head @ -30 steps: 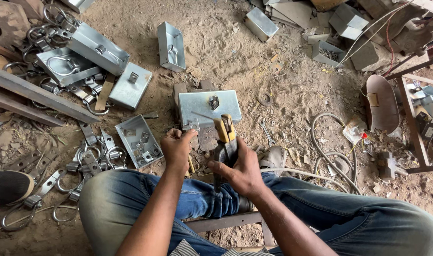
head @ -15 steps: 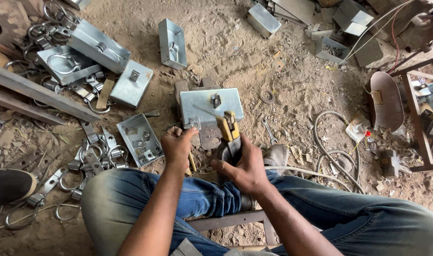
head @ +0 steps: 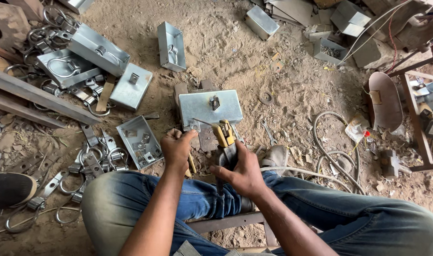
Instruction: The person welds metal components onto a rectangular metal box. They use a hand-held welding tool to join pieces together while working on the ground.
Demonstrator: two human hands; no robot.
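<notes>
My right hand (head: 244, 169) is shut on a yellow and black welding electrode holder (head: 224, 134). Its thin rod (head: 203, 123) points left along the front edge of a galvanized metal box (head: 210, 107) lying on the sandy ground. My left hand (head: 177, 148) is curled, its fingertips pinching a small metal piece (head: 193, 126) at the box's front left corner. Both hands work just past my knees in blue jeans.
More metal boxes (head: 98, 46) and an open tray of small parts (head: 138, 142) lie to the left among several hasps and rings (head: 91, 162). Grey cable (head: 328, 156) loops at the right beside a welding shield (head: 385, 100). A spanner (head: 269, 133) lies nearby.
Hardly anything differs. Both hands stay at the box's front edge, and the electrode holder has dipped slightly toward me.
</notes>
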